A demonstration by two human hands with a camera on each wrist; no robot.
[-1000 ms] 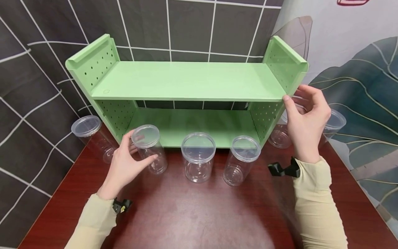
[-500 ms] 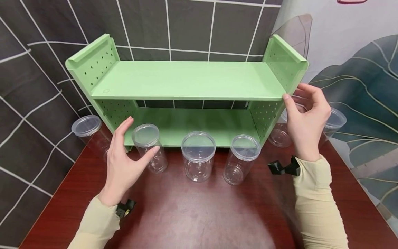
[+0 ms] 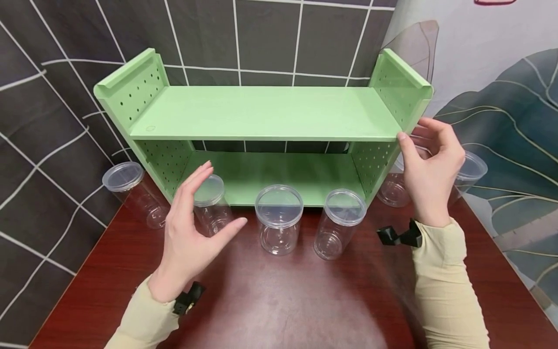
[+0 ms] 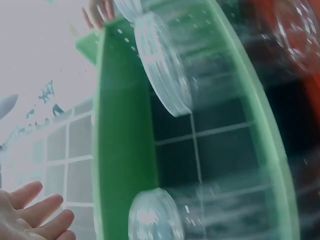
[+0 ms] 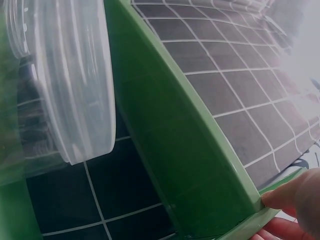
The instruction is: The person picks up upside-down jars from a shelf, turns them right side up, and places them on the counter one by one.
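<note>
A green two-tier shelf [image 3: 261, 112] with perforated side panels stands at the back of the table. My right hand [image 3: 432, 167] pinches its right side, thumb on the front edge at the upper board and fingers around the outer face; the right wrist view shows the same hold on the panel. With fingers extended and thumb spread, my left hand [image 3: 189, 237] hovers before a clear lidded jar [image 3: 211, 190] and partly hides it. The hand appears apart from the jar. Two more clear jars stand in front of the shelf, a wide middle jar [image 3: 279, 215] and a narrower right jar [image 3: 339, 224].
Another tall jar [image 3: 124, 178] stands outside the shelf's left side. Beyond its right side are a clear jar [image 3: 394, 189] and another jar [image 3: 472, 167], both partly behind my right hand. The dark red table [image 3: 279, 300] extends toward me.
My left hand has released the left front jar, spread its fingers, and shifted right and toward me. That jar stays in place. My right hand keeps its hold on the shelf.
</note>
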